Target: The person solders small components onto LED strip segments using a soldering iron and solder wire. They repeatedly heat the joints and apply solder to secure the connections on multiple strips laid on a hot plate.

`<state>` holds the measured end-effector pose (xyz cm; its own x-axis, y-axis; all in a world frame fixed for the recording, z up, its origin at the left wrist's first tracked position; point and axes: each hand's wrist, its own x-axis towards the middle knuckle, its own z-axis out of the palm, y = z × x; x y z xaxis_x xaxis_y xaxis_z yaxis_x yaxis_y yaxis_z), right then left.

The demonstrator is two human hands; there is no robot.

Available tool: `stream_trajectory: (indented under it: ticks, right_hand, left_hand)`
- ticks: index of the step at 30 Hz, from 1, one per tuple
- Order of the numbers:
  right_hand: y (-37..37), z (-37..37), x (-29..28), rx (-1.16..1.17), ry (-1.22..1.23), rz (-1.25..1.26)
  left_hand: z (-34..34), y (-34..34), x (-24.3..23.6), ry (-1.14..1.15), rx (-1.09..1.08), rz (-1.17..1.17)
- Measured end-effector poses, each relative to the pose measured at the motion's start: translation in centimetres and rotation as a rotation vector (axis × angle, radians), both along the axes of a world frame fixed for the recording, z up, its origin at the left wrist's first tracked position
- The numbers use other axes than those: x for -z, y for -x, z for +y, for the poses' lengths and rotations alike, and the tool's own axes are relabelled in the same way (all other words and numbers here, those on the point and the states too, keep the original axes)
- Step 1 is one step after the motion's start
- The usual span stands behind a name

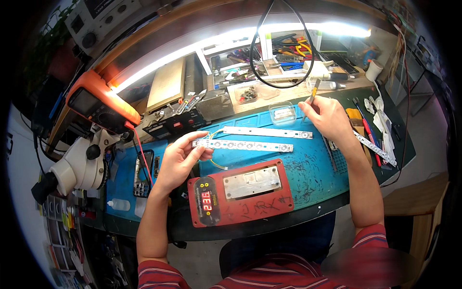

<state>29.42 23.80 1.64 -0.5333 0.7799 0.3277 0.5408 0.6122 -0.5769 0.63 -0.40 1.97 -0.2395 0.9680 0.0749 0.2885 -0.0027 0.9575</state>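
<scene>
My left hand (179,161) pinches the left end of a white LED strip (252,145) with a row of round clear lenses, held above the blue mat (308,178). A second LED strip (269,132) lies just behind it, with thin yellow wires at its left end. My right hand (327,115) is closed on a slim, tweezers-like tool (314,90), its tip pointing down beside a small clear plastic box (283,114) with pale pieces inside. In front of the strips sits a red heating plate (240,212) with a metal block (252,183) and a lit red display.
An orange multimeter (103,103) and a white microscope arm (79,164) stand at left, near an opened phone-like device (143,173) and a small bottle (119,204). Tool trays (291,48) line the back. A black cable loop (252,53) hangs above. Another LED strip (375,148) lies at right.
</scene>
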Motion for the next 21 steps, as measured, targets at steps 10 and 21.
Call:
stream_trajectory:
  ticks: [10,21]
  right_hand:
    - [0.04,-0.08,-0.09,-0.013,0.000,-0.020]
    - [-0.02,0.12,0.06,-0.018,-0.012,-0.034]
  left_hand:
    - [-0.04,0.00,-0.09,0.018,-0.007,0.005]
    - [-0.06,0.07,-0.04,0.011,0.013,0.002]
